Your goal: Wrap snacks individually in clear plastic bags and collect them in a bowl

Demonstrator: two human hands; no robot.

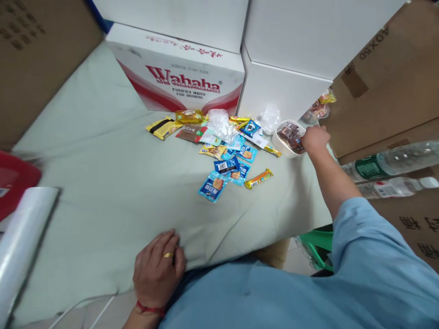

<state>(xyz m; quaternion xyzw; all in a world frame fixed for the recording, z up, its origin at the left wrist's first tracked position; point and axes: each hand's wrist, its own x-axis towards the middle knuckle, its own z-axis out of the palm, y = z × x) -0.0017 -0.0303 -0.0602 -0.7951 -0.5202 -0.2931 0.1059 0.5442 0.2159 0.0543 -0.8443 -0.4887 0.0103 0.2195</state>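
At the right of the head view, my right hand (317, 139) is closed at the right rim of a small white bowl (280, 147); its fingertips are partly hidden. Dark-wrapped snack packets (290, 134) lie inside the bowl. My left hand (159, 267) rests on the cloth at the front edge, fingers curled, with nothing visible in it. Between the hands and the boxes is a loose pile of snacks: blue packets (212, 186), a yellow-orange bar (259, 178), a yellow packet (163, 128), a brown packet (191, 133) and crumpled clear plastic (221, 124).
A Wahaha water carton (185, 82) and white boxes (284, 87) stand behind the snacks. A clear tub (315, 114) of packets sits at the back right. Plastic bottles (394, 160) lie at right. At left are a red object (18, 178) and a silvery roll (27, 246).
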